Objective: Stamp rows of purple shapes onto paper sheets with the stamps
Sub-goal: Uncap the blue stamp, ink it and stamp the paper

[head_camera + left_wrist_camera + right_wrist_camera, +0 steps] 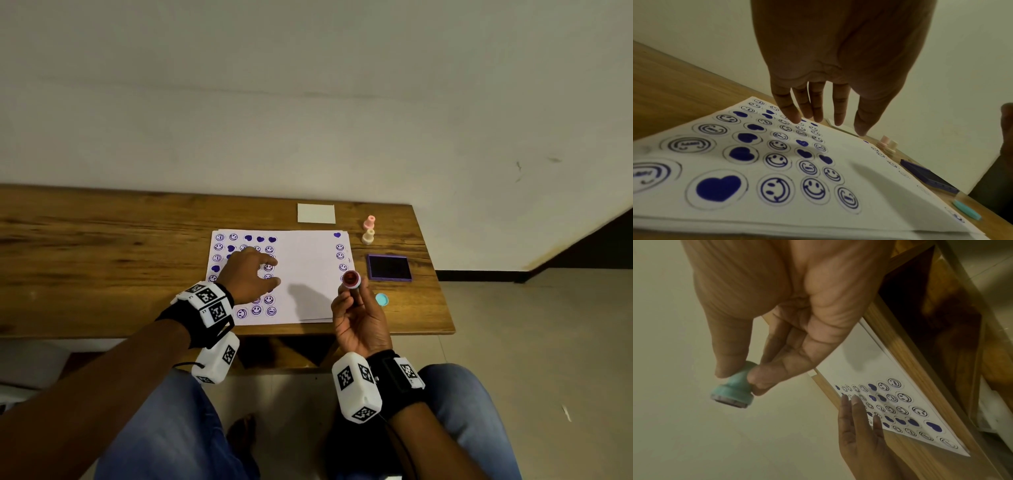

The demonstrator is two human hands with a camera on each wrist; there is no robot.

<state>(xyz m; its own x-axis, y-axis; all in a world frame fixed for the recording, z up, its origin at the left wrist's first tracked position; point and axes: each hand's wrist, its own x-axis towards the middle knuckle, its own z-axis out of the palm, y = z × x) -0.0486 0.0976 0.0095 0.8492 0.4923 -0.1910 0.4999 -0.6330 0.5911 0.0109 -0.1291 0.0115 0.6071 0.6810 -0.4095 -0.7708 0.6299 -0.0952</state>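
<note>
A white paper sheet [308, 274] lies on the wooden table [102, 257], with purple hearts and smiley faces stamped in rows down its left part and right edge. My left hand [251, 274] hovers flat over the left rows, fingers [818, 110] straight, just above the sheet [859, 186]. My right hand [356, 308] pinches a teal stamp [735, 391] between thumb and fingers, lifted off the table with its stamp face [351, 277] turned up. The purple ink pad [389, 268] lies open to the right of the sheet.
A pink stamp [369, 222] and a cream stamp [368, 236] stand behind the ink pad. A teal cap [381, 299] lies near the sheet's right edge. A small white card [316, 213] lies at the table's back. The table's front edge is close to my knees.
</note>
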